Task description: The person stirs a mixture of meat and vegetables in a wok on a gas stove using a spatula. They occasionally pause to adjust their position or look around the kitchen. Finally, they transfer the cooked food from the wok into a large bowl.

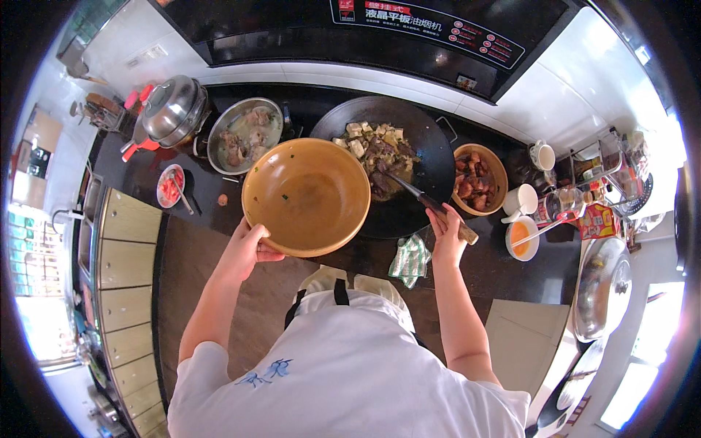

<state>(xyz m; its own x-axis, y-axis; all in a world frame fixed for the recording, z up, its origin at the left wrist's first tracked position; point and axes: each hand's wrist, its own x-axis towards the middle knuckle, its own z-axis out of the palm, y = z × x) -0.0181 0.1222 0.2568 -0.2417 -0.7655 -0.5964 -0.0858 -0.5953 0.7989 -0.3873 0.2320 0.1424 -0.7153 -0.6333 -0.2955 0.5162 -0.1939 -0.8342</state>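
Note:
My left hand (250, 252) grips the rim of a wide yellow-brown bowl (307, 191), tilted so its inside shows, with only a few green flecks in it. The bowl is held up beside a large black wok (431, 157) and covers part of its left edge. In the wok lie pale tofu cubes, dark meat pieces and greens (383, 150). My right hand (447, 232) is closed round the wooden handle of a spatula (423, 197). Its head reaches down into the food, where the blade is mostly hidden.
Left of the wok stand a metal pan of meat in broth (248, 139), a lidded steel pot (174, 109) and a small bowl of red pieces (171, 185). To the right are a bowl of browned meat (480, 179), a bowl of orange liquid (521, 239) and a checked cloth (410, 260).

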